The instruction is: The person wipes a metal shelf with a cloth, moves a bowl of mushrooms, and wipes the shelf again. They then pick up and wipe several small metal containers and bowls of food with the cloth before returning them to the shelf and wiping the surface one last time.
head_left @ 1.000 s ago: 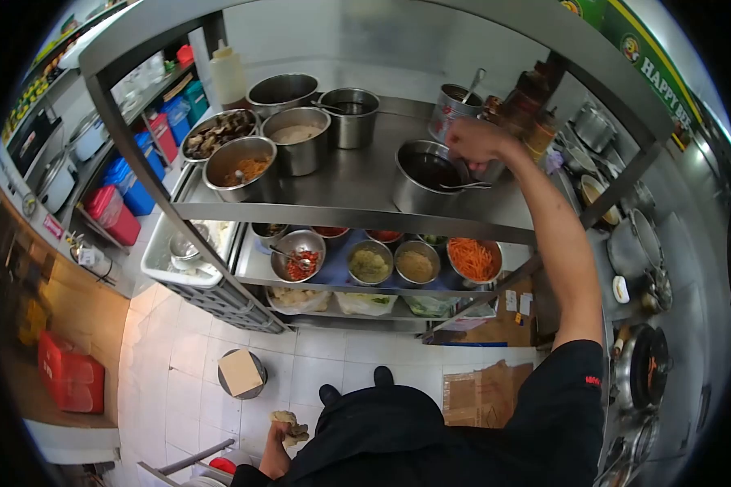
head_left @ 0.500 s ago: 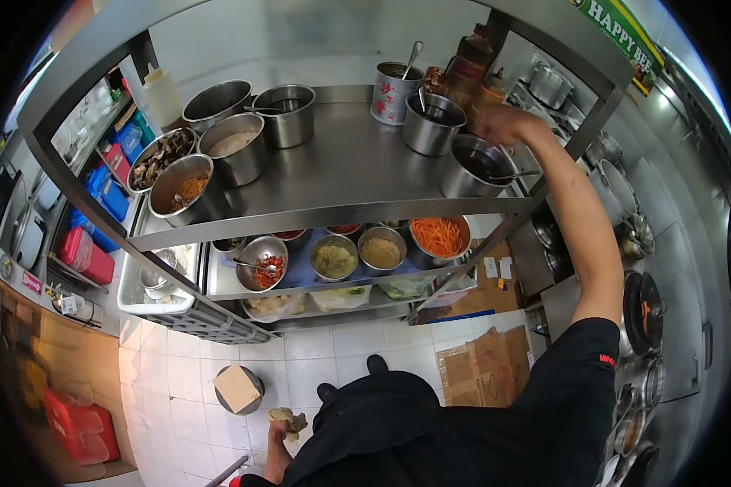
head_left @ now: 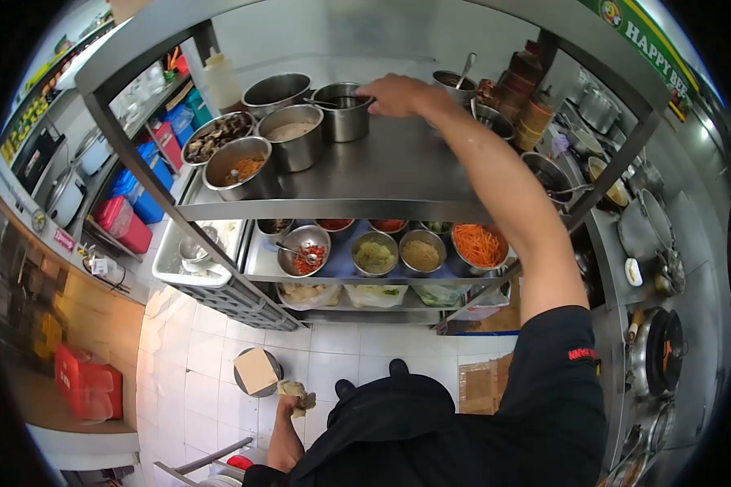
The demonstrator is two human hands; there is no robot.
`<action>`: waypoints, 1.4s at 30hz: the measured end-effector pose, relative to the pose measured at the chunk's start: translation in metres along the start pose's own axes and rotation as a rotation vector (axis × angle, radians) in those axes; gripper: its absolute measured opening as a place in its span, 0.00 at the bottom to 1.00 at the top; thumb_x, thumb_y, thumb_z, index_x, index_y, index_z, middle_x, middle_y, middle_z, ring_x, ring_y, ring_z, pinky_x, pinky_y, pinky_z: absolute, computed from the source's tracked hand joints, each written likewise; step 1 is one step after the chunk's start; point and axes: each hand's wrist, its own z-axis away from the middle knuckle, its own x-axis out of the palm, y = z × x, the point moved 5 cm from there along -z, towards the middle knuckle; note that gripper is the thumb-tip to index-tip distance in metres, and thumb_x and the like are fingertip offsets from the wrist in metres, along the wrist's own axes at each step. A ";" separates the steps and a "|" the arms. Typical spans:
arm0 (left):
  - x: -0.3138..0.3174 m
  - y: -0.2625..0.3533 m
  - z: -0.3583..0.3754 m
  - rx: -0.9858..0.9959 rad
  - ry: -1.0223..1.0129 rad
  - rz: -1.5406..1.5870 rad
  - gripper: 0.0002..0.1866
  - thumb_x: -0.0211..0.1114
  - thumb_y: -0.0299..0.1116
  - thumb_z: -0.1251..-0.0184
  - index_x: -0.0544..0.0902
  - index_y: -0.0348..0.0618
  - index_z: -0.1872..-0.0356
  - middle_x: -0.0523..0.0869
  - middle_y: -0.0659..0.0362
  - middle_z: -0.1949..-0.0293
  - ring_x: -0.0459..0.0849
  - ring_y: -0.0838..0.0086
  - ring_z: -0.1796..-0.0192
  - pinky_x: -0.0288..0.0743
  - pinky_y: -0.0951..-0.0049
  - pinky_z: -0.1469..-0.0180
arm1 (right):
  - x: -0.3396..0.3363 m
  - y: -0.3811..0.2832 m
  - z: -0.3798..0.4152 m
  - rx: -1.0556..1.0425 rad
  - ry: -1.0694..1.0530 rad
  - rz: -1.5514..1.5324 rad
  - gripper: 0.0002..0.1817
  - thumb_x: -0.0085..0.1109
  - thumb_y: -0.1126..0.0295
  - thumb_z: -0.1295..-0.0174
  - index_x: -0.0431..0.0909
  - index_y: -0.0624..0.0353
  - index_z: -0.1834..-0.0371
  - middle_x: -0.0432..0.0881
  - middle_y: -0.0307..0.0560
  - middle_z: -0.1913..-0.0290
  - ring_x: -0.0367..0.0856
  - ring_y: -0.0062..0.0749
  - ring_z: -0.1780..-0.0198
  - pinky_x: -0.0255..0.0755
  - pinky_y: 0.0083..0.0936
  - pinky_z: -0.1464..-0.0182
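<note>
On the upper steel shelf, my right hand (head_left: 398, 96) reaches the right rim of a metal pot (head_left: 345, 123) with dark contents. Its fingers are closed at that rim, and a spoon handle (head_left: 322, 104) lies across the pot's other side. Low at my side, my left hand (head_left: 285, 406) is wrapped round a crumpled, yellowish cloth (head_left: 300, 398). Beside the right-hand pot stand a pot of pale paste (head_left: 292, 132), a pot of orange-brown bits (head_left: 248, 168), a bowl of dark pieces (head_left: 218, 138) and another pot (head_left: 276, 91).
The steel shelf (head_left: 390, 174) has a front edge and posts. Below stand bowls of shredded carrot (head_left: 478, 245) and chopped red pepper (head_left: 305, 260). Dark bottles (head_left: 521, 75) and pots (head_left: 546, 172) are at the right; a round stool with cardboard (head_left: 256, 370) is on the floor.
My right hand has moved left along the shelf, from the right-hand pot to the rim of the pot at left. My left hand still holds the cloth. The view has shifted left.
</note>
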 end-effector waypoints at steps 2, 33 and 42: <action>-0.001 0.002 0.006 0.071 0.066 0.000 0.11 0.56 0.22 0.45 0.76 0.44 0.60 0.81 0.60 0.61 0.81 0.68 0.63 0.79 0.64 0.60 | 0.024 0.002 -0.030 -0.009 -0.035 0.012 0.19 0.52 0.60 0.38 0.73 0.46 0.43 0.77 0.51 0.48 0.74 0.47 0.46 0.69 0.39 0.44; 0.001 0.043 -0.033 0.094 0.024 -0.134 0.04 0.58 0.30 0.46 0.77 0.44 0.70 0.80 0.63 0.69 0.76 0.73 0.67 0.73 0.68 0.66 | -0.017 0.114 0.163 0.322 -0.228 0.106 0.17 0.67 0.62 0.54 0.82 0.62 0.64 0.84 0.52 0.63 0.82 0.38 0.59 0.74 0.28 0.57; 0.005 0.038 -0.029 0.042 -0.034 -0.158 0.03 0.58 0.27 0.45 0.77 0.45 0.70 0.79 0.65 0.69 0.74 0.75 0.68 0.72 0.70 0.68 | 0.002 0.136 0.157 0.343 -0.073 0.063 0.25 0.68 0.53 0.54 0.81 0.61 0.58 0.82 0.56 0.61 0.81 0.44 0.57 0.73 0.32 0.55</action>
